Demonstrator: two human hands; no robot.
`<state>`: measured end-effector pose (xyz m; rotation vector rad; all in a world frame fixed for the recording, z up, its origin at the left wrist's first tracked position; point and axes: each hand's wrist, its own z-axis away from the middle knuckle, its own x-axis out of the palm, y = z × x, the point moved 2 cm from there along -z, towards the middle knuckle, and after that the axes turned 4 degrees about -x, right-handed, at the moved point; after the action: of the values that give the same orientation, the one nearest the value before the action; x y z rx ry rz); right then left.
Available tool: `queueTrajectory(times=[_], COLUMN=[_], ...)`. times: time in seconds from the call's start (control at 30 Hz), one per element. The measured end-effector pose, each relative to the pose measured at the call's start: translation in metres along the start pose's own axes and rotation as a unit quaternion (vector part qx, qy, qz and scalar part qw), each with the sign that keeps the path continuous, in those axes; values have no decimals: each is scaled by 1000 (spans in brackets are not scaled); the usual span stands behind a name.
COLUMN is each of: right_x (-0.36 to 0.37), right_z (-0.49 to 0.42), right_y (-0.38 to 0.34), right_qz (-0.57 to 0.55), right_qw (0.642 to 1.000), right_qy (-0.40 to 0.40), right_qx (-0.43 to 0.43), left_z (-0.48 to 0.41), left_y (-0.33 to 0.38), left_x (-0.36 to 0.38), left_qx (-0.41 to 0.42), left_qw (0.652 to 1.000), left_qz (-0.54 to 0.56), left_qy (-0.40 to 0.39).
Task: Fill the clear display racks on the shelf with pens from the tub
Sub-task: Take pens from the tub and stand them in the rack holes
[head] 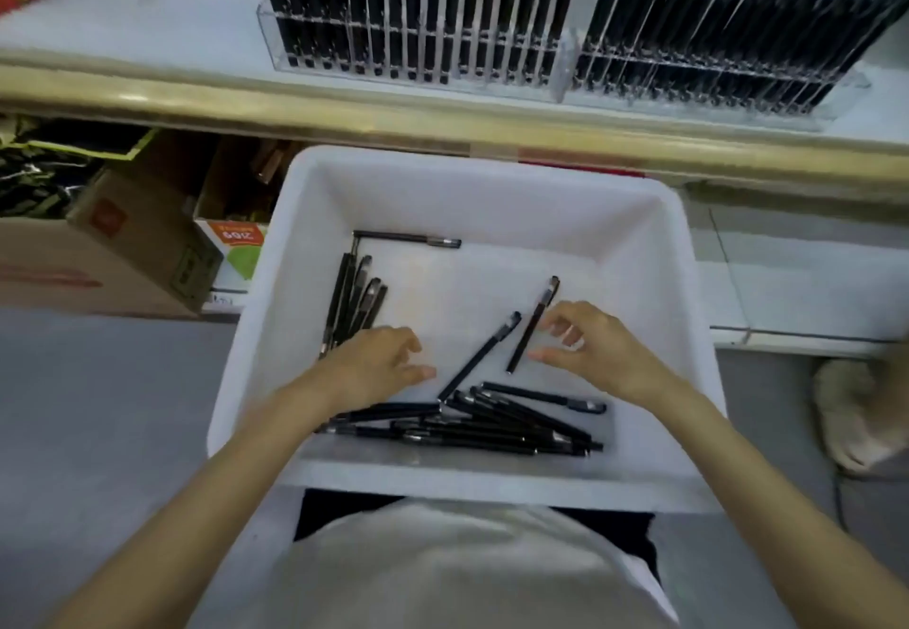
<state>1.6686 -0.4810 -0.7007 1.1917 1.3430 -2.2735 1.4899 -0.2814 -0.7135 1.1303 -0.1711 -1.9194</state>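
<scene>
Over white tub: left hand fingers relaxed, empty; right hand fingers loosely spread just beside loose pen.

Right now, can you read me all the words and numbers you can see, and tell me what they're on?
"2109", upside down and blurry, so unsure: on the orange-and-white box beside the white tub.
Red mark on the cardboard box: too blurred to read.
The pens and display racks: no print I can read.

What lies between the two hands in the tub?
Head view: two slanted black pens lie on the tub floor between the left hand and right hand.
</scene>
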Motion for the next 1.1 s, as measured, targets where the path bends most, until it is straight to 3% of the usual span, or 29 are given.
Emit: queueTrajectory(times=[0.07,0.2,0.37,0.7,0.9,1.1], right_x=[10,23,32,39,41,45], right_z=[11,21,23,25,22,21], right_y=[11,19,20,19,23,24], right_qz=[-4,-32,-38,-56,-103,-139], right_qw=[998,997,988,971,972,965], right_qy=[-55,-61,-134,-206,-176,-196], right_qx=[18,34,67,109,116,102], left_z=[0,2,3,-5,-4,-8], left_y=[-7,-11,-16,-17,-22,-21], left_x=[8,16,21,26,25,15], left_qx=[-5,-10,-3,-5,-4,12], left_qw=[1000,1000,997,994,996,996], left_qz=[-3,0,-3,-10,31,86], left_qy=[-20,-23,-71,-107,-80,-12])
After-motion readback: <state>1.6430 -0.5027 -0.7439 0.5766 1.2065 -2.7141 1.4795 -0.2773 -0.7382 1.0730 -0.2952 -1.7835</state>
